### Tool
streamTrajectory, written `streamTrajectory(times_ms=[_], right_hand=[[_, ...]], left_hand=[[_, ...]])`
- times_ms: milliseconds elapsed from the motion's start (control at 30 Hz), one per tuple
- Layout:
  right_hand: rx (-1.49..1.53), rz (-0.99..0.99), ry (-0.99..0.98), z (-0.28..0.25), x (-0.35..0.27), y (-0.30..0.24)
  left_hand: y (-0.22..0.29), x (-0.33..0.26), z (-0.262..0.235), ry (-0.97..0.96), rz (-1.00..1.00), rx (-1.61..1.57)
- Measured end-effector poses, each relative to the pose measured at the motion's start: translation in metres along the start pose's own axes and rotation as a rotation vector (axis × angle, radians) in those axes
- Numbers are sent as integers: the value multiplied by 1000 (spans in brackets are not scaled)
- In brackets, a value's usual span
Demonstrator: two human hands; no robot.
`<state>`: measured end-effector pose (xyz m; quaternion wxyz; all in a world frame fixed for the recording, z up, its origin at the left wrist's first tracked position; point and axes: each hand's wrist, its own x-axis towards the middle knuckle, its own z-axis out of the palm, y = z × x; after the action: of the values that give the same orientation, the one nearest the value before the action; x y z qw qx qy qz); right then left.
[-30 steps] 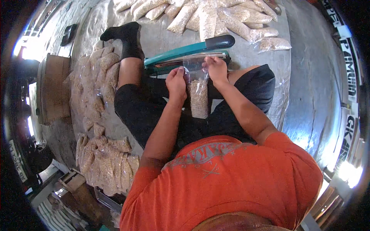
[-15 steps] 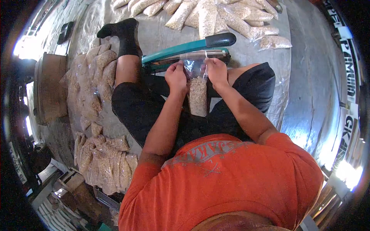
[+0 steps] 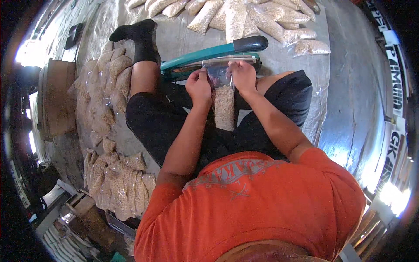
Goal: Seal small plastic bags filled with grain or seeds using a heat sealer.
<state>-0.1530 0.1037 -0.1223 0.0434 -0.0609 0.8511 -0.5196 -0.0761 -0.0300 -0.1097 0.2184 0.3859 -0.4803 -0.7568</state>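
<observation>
Between my legs hangs a clear plastic bag (image 3: 224, 109), its lower part filled with pale, crumbly pieces. My left hand (image 3: 200, 87) pinches the left edge of the bag's unfilled upper part. On the other edge, my right hand (image 3: 243, 77) is closed with thumb and fingers together. The bag's top reaches the jaws of a teal hand-lever bag sealer (image 3: 198, 56), just beyond my hands. Its lever, with a black grip (image 3: 250, 44), is raised at an angle. Whether the film lies between the jaws is hard to make out.
Filled bags (image 3: 257, 19) are heaped at the far side. More filled bags (image 3: 104, 87) lie along my left, with another pile (image 3: 120, 183) nearer. A cardboard box (image 3: 60, 98) stands at far left. My socked foot (image 3: 144, 39) is beside the sealer.
My right hand has shifted slightly up and left along the bag's top. The bag has risen a little; my left hand keeps nearly the same place.
</observation>
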Motion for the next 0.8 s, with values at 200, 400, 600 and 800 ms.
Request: streamTrajectory(times_ms=[200,400,600,800], right_hand=[[80,-50,94,8,5,16],[255,189,53,5,5,5],[223,206,21,-4,0,-22],[90,232,-5,-15,3,-18]], left_hand=[[14,-5,10,-27,-95,-27],[15,-13,4,-145,-122,-9],[-10,-1,0,-32,-8,136],[-6,-4,9,-8,8,221]])
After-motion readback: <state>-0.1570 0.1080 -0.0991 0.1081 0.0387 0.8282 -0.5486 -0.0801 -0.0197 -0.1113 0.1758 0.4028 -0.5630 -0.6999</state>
